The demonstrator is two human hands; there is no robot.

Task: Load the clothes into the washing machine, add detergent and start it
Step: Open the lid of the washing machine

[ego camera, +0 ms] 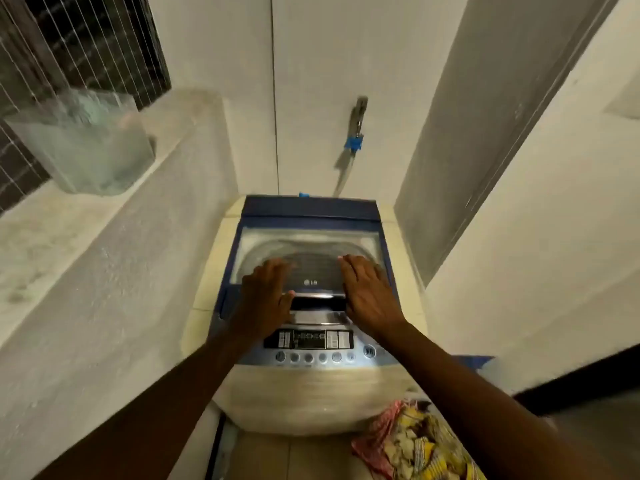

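Observation:
A cream and blue top-loading washing machine stands against the far wall, its glass lid closed. My left hand lies flat on the lid's front left, its thumb at the chrome handle. My right hand rests flat on the lid's front right, fingers spread. Neither hand holds anything. The control panel, with its row of round buttons, sits just below my wrists. A heap of clothes, red checked and yellow patterned, lies at the lower right beside the machine.
A concrete ledge runs along the left with a clear plastic box on it under a wire-mesh window. A tap with a blue fitting sticks out of the wall above the machine. A wall closes in on the right.

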